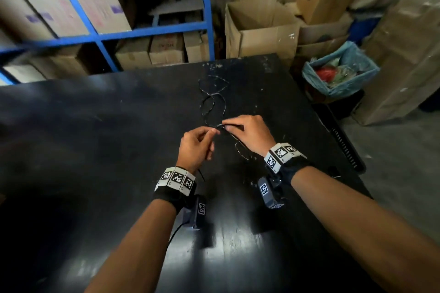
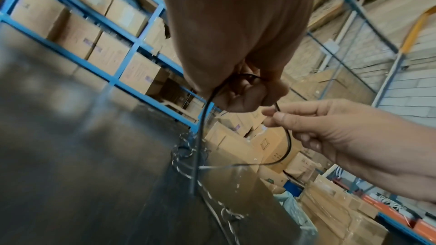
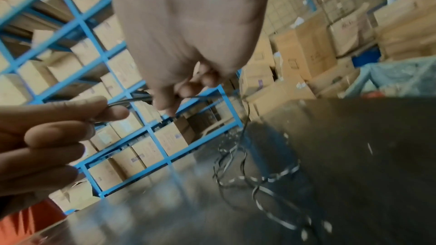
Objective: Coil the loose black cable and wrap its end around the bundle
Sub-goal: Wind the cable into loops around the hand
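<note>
Left hand (image 1: 195, 145): nearest, pinches the black cable (image 1: 213, 104) between thumb and forefinger, apparently anchoring the start of a coil.
Right hand (image 1: 250, 133): just beside it, pinching the same cable to feed the next loop (likely).
Cable: mostly uncoiled, trailing in loose curls across the desk (image 1: 95, 126) beyond both hands.

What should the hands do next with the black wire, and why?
Probably the right hand should draw in another length and lay a loop into the left hand. Both hands pinch the black cable close together, and most of it lies loose in squiggles on the table.
</note>
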